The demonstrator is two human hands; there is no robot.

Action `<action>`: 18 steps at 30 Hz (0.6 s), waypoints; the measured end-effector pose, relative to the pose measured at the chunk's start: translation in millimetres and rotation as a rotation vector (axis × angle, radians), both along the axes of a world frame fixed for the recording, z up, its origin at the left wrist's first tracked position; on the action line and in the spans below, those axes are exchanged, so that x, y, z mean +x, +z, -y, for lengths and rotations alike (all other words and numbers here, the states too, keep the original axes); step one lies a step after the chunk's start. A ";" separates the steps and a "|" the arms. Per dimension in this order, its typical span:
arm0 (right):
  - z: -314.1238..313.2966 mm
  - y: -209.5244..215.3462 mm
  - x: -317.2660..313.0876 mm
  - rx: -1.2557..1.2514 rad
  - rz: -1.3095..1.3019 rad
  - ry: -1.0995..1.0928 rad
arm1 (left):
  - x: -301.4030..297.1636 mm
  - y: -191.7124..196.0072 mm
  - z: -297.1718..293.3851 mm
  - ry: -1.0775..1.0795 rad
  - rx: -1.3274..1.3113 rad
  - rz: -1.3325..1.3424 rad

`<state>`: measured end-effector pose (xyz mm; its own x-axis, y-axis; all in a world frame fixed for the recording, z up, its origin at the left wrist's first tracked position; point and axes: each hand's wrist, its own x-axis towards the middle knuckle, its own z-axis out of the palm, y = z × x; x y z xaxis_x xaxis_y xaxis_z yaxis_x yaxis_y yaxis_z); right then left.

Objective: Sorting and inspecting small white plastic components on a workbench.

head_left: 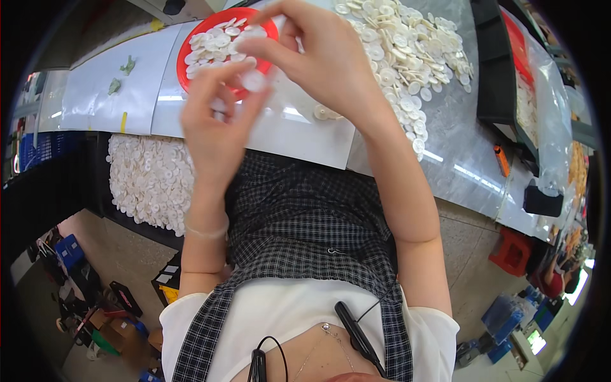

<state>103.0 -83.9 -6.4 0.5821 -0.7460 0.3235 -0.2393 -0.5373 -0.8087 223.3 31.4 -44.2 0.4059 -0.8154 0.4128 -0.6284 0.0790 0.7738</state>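
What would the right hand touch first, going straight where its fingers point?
The right hand would probably meet the white discs in the red bowl, though its height above them is unclear.

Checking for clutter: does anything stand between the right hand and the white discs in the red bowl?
Nothing visible: white discs lie exposed beside the right hand; the left hand overlaps the near side of the red bowl.

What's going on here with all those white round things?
A person is handling white, button-like discs. The left hand has one white disc at its fingertips. The right hand is close by, blurred, so I can't tell if it holds any. Behind them is a red bowl with more discs. One big pile lies to the right, another heap lower left.
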 end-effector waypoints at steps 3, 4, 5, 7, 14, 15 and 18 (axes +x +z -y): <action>1.2 16.8 10.8 0.175 0.088 0.055 | 22.1 12.2 8.8 0.125 -0.080 0.084; 3.2 13.3 5.7 0.175 0.085 0.049 | 24.3 14.7 8.4 0.116 -0.080 0.026; 6.9 6.3 -5.3 0.108 0.043 0.041 | 24.6 15.7 8.6 0.101 -0.080 -0.033; 9.1 -3.9 -25.9 0.044 -0.008 0.017 | 17.2 12.1 -1.0 -0.015 0.053 -0.017; -32.3 -19.6 -85.9 -0.128 -0.274 -0.118 | -27.6 -7.9 0.9 -0.302 0.275 -0.023; -39.1 -21.8 -91.7 -0.114 -0.281 -0.132 | -31.1 -9.1 5.0 -0.323 0.233 0.024; -49.9 -38.9 -96.8 -0.130 -0.309 -0.175 | -35.5 -12.1 11.6 -0.347 0.223 0.091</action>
<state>6.2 -34.0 -45.3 0.5343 -0.8071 0.2512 -0.5587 -0.5603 -0.6115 187.8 19.7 -56.4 0.0616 -0.9706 0.2326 -0.6608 0.1349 0.7383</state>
